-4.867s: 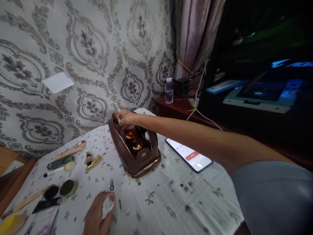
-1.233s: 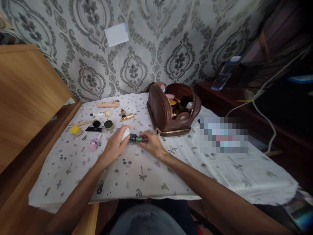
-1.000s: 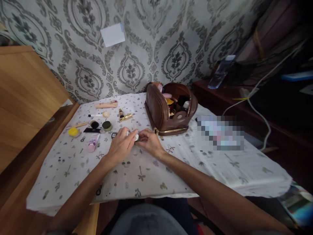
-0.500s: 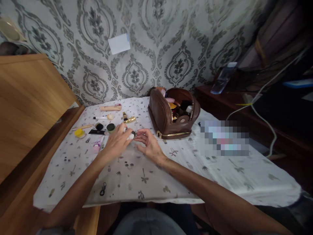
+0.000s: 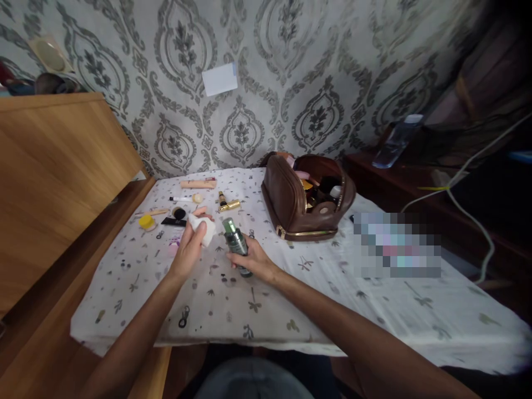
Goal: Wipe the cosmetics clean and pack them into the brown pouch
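My left hand (image 5: 190, 246) is closed around a crumpled white tissue (image 5: 204, 231), held above the cloth left of centre. A dark green bottle (image 5: 236, 244) with a lighter green cap is gripped in my right hand (image 5: 255, 259), cap tilted up and away. Tissue and bottle are apart. Near my left hand lie a black tube (image 5: 172, 221), a small round black pot (image 5: 179, 213) and a partly hidden pink-purple packet (image 5: 174, 246). Beyond my hands are a gold tube (image 5: 229, 205) and a small brown-and-black bottle (image 5: 221, 197).
An unzipped brown cosmetic bag (image 5: 305, 199) full of items stands right of centre. Further left lie a yellow-lidded jar (image 5: 146, 222), a white brush (image 5: 185, 198) and a peach tube (image 5: 198, 184). A pixelated area (image 5: 397, 244) covers the right side. A clear bottle (image 5: 397, 141) stands behind.
My right hand, earlier with its fingers apart, now grips the green bottle. My left hand has drawn back to the left, and the white tissue shows more fully. The view has shifted slightly.
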